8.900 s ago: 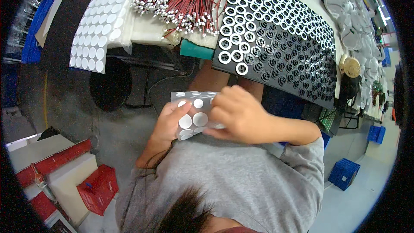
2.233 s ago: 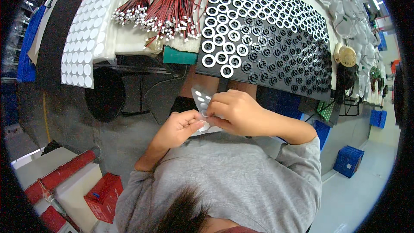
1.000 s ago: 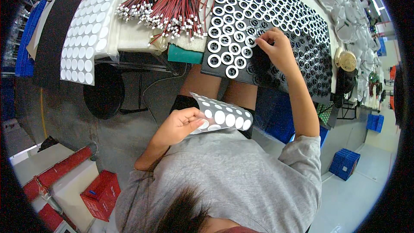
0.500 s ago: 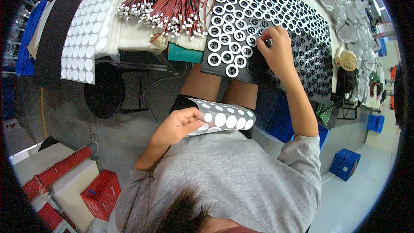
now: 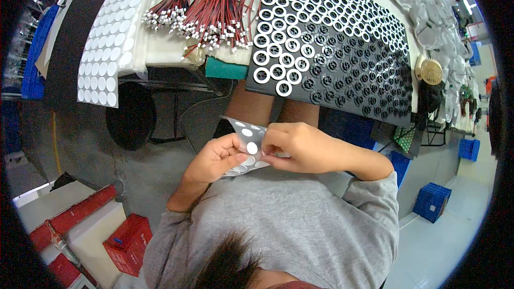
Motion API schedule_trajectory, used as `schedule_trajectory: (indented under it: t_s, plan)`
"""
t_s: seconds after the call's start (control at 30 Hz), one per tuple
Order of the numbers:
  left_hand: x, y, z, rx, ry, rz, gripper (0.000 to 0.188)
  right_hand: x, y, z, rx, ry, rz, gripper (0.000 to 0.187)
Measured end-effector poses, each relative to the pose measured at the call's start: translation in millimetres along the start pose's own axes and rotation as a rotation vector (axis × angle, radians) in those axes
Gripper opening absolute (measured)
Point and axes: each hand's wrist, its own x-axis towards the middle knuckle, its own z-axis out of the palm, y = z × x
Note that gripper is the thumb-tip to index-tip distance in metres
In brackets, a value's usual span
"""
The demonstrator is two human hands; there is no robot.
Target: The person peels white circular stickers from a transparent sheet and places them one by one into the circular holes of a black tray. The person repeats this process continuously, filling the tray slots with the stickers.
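Both hands at my lap, just below the tray's (image 5: 342, 91) near edge. Left hand (image 5: 217, 158) holds the sticker sheet (image 5: 247, 138) from underneath, thumb on top, fingers curled around it. Sheet is grey with white round dots, bent, one corner pointing up toward the tray. Right hand (image 5: 300, 147) is on the sheet's right side, fingertips pinched narrow at its edge beside a dot (image 5: 251, 148); can't tell if a dot is lifted or just touched.

Tray: black, full of small round parts. White rings (image 5: 278, 69) sit on the parts along its left side and upper rows; the lower right area is bare black parts. Its near edge overhangs my knees.

Left of the tray: green block (image 5: 225, 68) at the bench edge, then a bundle of red wires (image 5: 214, 5) with white ends, then a big white dot sheet (image 5: 110, 48) hanging over the bench edge, then black mat (image 5: 69, 48).

Right of the tray: brass disc (image 5: 431, 71), clear round covers (image 5: 423, 16) above it.

Floor, below-left of the tray: red bins (image 5: 126, 243). Below-right: blue crates (image 5: 433, 203).
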Motion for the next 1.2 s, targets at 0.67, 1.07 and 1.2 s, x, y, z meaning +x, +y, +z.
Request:
schedule_trajectory:
  t_s: [0.67, 1.07, 1.2]
  plan:
    - [4, -6, -11, -0.007, 0.019, -0.001, 0.010, 18, 86, -109, -0.243, 0.501, 0.447, 0.017]
    - [5, -10, -14, 0.033, 0.033, -0.028, 0.010, 24, 125, -111, -0.338, 0.600, 0.534, 0.021]
    - [6, -9, -14, 0.042, 0.014, -0.030, 0.010, 25, 116, -106, -0.456, 0.648, 0.531, 0.018]
